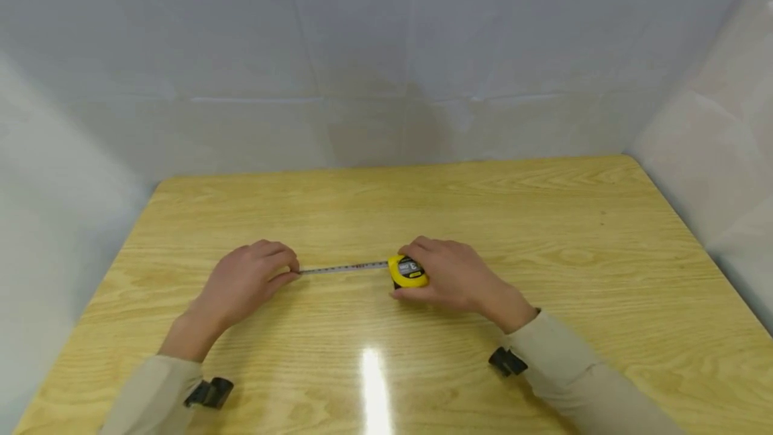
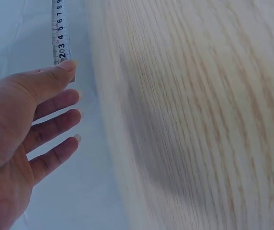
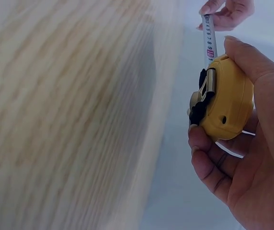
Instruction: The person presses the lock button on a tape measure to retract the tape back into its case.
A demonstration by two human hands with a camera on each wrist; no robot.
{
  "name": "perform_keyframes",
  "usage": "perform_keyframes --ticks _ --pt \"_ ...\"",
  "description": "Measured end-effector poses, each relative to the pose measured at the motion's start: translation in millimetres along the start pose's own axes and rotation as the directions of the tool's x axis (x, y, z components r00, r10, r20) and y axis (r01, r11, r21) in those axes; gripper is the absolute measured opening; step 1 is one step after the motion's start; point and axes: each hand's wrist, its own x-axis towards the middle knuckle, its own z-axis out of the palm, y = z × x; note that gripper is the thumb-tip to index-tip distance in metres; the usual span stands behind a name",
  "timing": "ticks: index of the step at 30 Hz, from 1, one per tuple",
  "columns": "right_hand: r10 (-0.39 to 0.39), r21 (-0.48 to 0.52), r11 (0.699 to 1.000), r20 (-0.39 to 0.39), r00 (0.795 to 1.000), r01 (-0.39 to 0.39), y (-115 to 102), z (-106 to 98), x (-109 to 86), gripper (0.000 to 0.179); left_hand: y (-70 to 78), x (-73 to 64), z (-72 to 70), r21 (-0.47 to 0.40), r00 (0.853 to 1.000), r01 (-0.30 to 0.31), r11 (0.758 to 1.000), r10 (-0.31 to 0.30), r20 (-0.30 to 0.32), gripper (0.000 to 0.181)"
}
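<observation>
A yellow and black tape measure (image 1: pixel 408 272) sits in the grip of my right hand (image 1: pixel 453 277), above the middle of the table. Its metal blade (image 1: pixel 344 268) is drawn out to the left, roughly level. My left hand (image 1: pixel 247 280) pinches the blade's free end between thumb and index finger. In the left wrist view the low numbers on the blade (image 2: pixel 60 28) show just past the thumb, and the other fingers (image 2: pixel 55 129) stand apart from it. The right wrist view shows the case (image 3: pixel 230 98) with its metal belt clip (image 3: pixel 208 84), held by thumb and curled fingers.
A wood-grain table (image 1: pixel 543 220) lies beneath both hands, with rounded far corners. A pale sheet-like wall (image 1: pixel 374 52) rises behind it, and others stand at both sides. Glare (image 1: pixel 376 388) shines on the near tabletop. Small black devices (image 1: pixel 208 393) are worn at both wrists.
</observation>
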Motion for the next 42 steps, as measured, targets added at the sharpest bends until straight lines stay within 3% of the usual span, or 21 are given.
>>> perform_keyframes --ticks 42 --pt "-0.02 -0.031 0.999 0.003 1.0 0.02 -30 10 21.6 0.068 21.1 22.2 14.9 -0.021 0.998 -0.069 0.997 0.069 -0.007 0.009"
